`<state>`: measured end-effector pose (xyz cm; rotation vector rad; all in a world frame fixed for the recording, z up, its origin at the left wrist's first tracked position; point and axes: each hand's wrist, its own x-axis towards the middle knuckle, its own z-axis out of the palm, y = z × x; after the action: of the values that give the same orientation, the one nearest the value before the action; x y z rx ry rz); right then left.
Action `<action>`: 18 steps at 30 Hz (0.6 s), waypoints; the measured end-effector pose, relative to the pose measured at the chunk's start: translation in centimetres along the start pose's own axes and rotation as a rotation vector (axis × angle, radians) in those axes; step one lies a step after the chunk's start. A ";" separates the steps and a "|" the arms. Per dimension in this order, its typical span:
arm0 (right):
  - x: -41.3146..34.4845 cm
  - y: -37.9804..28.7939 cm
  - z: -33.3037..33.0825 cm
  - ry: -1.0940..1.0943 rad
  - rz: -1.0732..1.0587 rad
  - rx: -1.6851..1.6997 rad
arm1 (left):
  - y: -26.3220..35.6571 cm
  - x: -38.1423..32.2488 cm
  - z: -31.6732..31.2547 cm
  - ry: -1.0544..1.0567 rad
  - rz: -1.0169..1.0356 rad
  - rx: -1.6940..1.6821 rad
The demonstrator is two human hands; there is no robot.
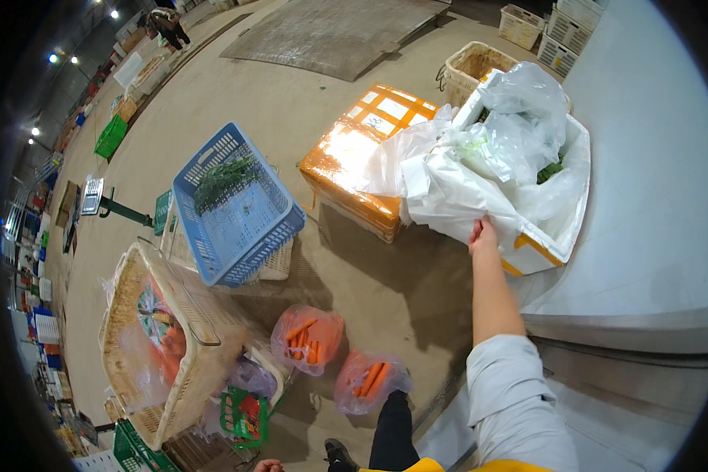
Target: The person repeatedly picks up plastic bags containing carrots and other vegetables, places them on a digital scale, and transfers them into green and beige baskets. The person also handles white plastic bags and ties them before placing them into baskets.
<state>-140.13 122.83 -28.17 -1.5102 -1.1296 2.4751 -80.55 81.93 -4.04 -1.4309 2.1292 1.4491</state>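
Note:
My right hand [482, 233] reaches forward and pinches the edge of a white plastic liner [457, 192]. That liner hangs over the near side of an open white foam box [579, 147] edged with orange tape. Clear plastic bags [525, 124] bulge from the box, and some green leaves [550, 170] show among them. Only the curled fingers of my left hand [268, 465] appear at the bottom edge; whether they hold something is hidden. Two plastic bags of carrots, one farther [307, 341] and one by my foot [370, 382], rest on the floor.
An orange-taped foam box [354, 147] adjoins the liner. Left of it, a blue plastic crate [245, 227] holds leafy greens [224, 180]. A cream crate [206, 366] with bagged goods stands nearer. A platform scale [93, 194], metal plate [336, 35] and distant person [166, 26] lie beyond.

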 end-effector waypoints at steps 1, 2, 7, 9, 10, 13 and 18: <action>-0.2 0.8 -0.7 -0.026 -0.042 -0.052 | 0.4 0.1 0.3 0.000 0.005 -0.038; -0.3 1.6 -1.5 -0.024 -0.108 -0.105 | 0.7 0.2 0.7 -0.005 0.017 -0.005; 1.2 6.3 -8.6 -0.271 -0.618 -0.442 | 0.1 1.2 3.1 0.133 0.174 0.054; 2.4 8.2 -13.4 0.207 -0.342 -0.825 | -0.8 1.0 3.5 0.122 0.136 0.000; 2.3 9.5 -16.0 0.439 -0.149 -0.880 | -1.1 1.2 3.3 0.133 0.204 0.016; -2.5 15.3 -22.7 0.265 -0.011 -1.037 | -1.9 1.1 3.1 0.140 0.146 -0.136; -23.9 23.4 -20.7 -0.659 0.343 -1.038 | -1.6 4.7 4.1 -0.214 0.002 -0.313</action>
<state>-103.55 108.28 -29.31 -0.9729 -2.7933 2.8424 -83.05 82.30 -10.00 -1.2940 1.8378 1.9079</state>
